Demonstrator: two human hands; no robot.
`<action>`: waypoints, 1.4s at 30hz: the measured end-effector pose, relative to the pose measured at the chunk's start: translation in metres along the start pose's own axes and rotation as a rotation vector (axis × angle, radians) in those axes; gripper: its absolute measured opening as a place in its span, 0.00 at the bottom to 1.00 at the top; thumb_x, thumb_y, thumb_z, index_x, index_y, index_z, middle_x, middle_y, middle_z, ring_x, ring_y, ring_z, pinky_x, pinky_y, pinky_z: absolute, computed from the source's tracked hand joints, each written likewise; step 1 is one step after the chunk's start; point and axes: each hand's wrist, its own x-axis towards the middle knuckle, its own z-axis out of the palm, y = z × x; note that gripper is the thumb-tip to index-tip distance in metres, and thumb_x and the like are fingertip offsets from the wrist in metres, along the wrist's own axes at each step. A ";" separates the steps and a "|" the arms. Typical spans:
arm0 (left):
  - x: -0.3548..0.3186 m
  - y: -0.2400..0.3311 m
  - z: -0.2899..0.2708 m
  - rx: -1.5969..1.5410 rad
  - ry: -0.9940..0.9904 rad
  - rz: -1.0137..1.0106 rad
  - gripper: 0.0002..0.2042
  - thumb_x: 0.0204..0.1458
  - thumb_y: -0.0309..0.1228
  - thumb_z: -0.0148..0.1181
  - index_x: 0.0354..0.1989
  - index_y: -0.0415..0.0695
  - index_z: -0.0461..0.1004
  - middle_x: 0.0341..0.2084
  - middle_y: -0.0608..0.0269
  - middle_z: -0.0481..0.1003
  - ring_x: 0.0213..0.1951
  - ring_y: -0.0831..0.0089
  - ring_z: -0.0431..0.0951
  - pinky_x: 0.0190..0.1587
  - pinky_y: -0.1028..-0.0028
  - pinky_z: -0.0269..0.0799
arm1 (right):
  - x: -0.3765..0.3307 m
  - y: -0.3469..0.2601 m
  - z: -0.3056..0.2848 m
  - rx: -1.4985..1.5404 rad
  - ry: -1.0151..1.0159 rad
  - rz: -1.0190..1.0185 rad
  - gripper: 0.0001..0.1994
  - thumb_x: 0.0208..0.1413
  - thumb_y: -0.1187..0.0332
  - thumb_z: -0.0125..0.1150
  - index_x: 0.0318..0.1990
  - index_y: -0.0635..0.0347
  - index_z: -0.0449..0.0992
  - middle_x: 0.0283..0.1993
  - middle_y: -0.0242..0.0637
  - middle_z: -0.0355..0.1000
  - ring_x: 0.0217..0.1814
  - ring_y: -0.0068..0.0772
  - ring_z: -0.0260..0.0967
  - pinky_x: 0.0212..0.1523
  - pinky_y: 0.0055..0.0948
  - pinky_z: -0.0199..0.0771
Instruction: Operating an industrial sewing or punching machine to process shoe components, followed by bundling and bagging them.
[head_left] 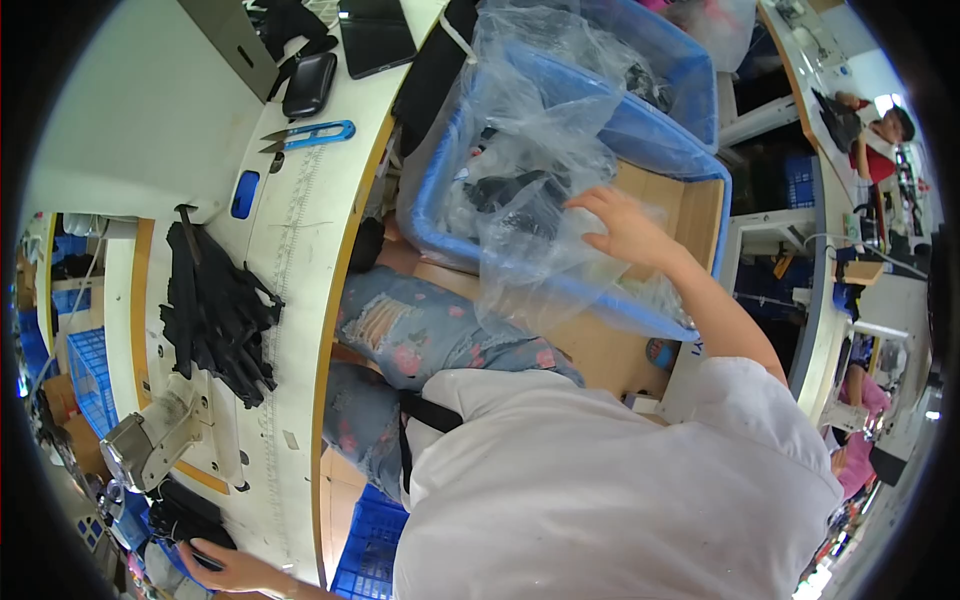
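Observation:
My right hand [625, 228] reaches over a blue plastic bin [432, 215] at my right side. Its fingers are apart and hold nothing, close to a clear plastic bag [560, 265] lining the bin. Black items [520, 192] show inside the bag, their kind blurred by the film. At the lower left, my left hand [222, 568] has its fingers curled round the edge of a stack of black fabric pieces [188, 512]. A bundle of black gloves [215, 310] lies on the white sewing table [295, 400] beside the sewing machine [150, 440].
Blue-handled thread snips [310, 135], a black case [310, 85] and a dark tablet-like device [377, 38] lie at the table's far end. Another blue bin [690, 75] stands behind the first. Blue crates [370, 545] sit below the table. Other people work at the far right.

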 end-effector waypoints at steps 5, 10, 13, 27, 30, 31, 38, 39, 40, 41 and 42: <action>-0.057 0.203 -0.009 -1.192 -0.602 0.061 0.05 0.50 0.18 0.52 0.33 0.35 0.74 0.31 0.53 0.75 0.34 0.57 0.74 0.40 0.62 0.71 | 0.058 0.011 0.031 -0.179 -0.049 -0.159 0.35 0.44 0.64 0.66 0.63 0.46 0.61 0.67 0.41 0.53 0.69 0.49 0.46 0.62 0.50 0.53; -0.081 0.371 0.022 -1.428 -0.972 0.326 0.22 0.45 0.25 0.64 0.52 0.40 0.69 0.44 0.52 0.74 0.48 0.57 0.72 0.54 0.65 0.64 | 0.109 0.058 0.123 -0.138 -0.476 -0.046 0.16 0.50 0.63 0.58 0.46 0.55 0.73 0.45 0.50 0.73 0.48 0.55 0.70 0.47 0.47 0.69; -0.101 0.400 0.040 -1.210 -0.855 0.597 0.23 0.46 0.27 0.63 0.52 0.40 0.68 0.42 0.51 0.74 0.49 0.53 0.70 0.54 0.62 0.62 | 0.066 0.080 0.169 -0.049 -0.296 -0.326 0.13 0.51 0.64 0.55 0.43 0.59 0.75 0.40 0.51 0.74 0.45 0.56 0.71 0.46 0.47 0.70; -0.139 0.394 0.061 -1.386 -1.402 0.415 0.08 0.50 0.30 0.59 0.36 0.41 0.73 0.30 0.57 0.73 0.31 0.60 0.74 0.33 0.67 0.70 | 0.126 0.050 -0.053 -0.540 0.247 -0.045 0.19 0.46 0.70 0.61 0.49 0.49 0.73 0.40 0.37 0.75 0.47 0.45 0.72 0.47 0.40 0.69; -0.121 0.399 0.062 -1.386 -1.344 0.316 0.15 0.51 0.34 0.60 0.45 0.41 0.71 0.33 0.59 0.73 0.33 0.65 0.75 0.35 0.69 0.70 | 0.100 0.011 -0.093 -0.432 0.390 -0.140 0.15 0.45 0.72 0.58 0.44 0.48 0.77 0.37 0.35 0.75 0.42 0.42 0.73 0.42 0.39 0.72; -0.114 0.400 0.063 -1.388 -1.219 0.289 0.20 0.51 0.36 0.60 0.51 0.42 0.68 0.34 0.59 0.73 0.34 0.68 0.75 0.37 0.69 0.71 | 0.080 -0.010 -0.097 -0.390 0.399 -0.251 0.14 0.45 0.72 0.56 0.41 0.47 0.79 0.37 0.35 0.75 0.39 0.41 0.74 0.39 0.38 0.73; -0.066 0.439 0.039 -1.734 -1.577 -0.610 0.29 0.55 0.31 0.56 0.64 0.40 0.53 0.38 0.57 0.73 0.40 0.72 0.74 0.42 0.71 0.74 | -0.027 -0.107 -0.036 -0.227 -0.486 -0.399 0.07 0.45 0.72 0.56 0.33 0.55 0.75 0.30 0.33 0.72 0.35 0.41 0.73 0.35 0.39 0.72; -0.084 0.437 0.049 -1.751 -1.658 -0.457 0.29 0.55 0.29 0.55 0.64 0.40 0.53 0.38 0.57 0.73 0.39 0.73 0.75 0.42 0.72 0.74 | -0.029 -0.111 -0.034 -0.112 -0.500 -0.415 0.08 0.46 0.69 0.56 0.35 0.55 0.76 0.30 0.35 0.72 0.35 0.42 0.73 0.35 0.39 0.71; -0.085 0.437 0.051 -1.762 -1.738 -0.297 0.28 0.54 0.26 0.54 0.64 0.40 0.54 0.37 0.57 0.73 0.38 0.73 0.75 0.42 0.73 0.74 | -0.029 -0.112 -0.032 0.003 -0.513 -0.426 0.08 0.48 0.67 0.56 0.37 0.55 0.76 0.31 0.37 0.73 0.34 0.43 0.72 0.35 0.38 0.70; -0.084 0.433 0.041 -1.830 -1.867 -0.504 0.24 0.56 0.23 0.49 0.62 0.40 0.58 0.34 0.60 0.73 0.35 0.76 0.74 0.40 0.75 0.72 | -0.026 -0.106 -0.032 0.003 -0.508 -0.428 0.08 0.48 0.67 0.56 0.37 0.55 0.76 0.31 0.37 0.73 0.34 0.43 0.72 0.35 0.38 0.70; -0.091 0.432 0.037 -1.829 -1.862 -0.500 0.24 0.56 0.23 0.49 0.62 0.40 0.58 0.34 0.60 0.73 0.35 0.76 0.74 0.40 0.75 0.72 | -0.017 -0.095 -0.033 0.162 -0.667 -0.366 0.11 0.50 0.67 0.56 0.41 0.55 0.76 0.38 0.38 0.73 0.41 0.43 0.71 0.41 0.38 0.70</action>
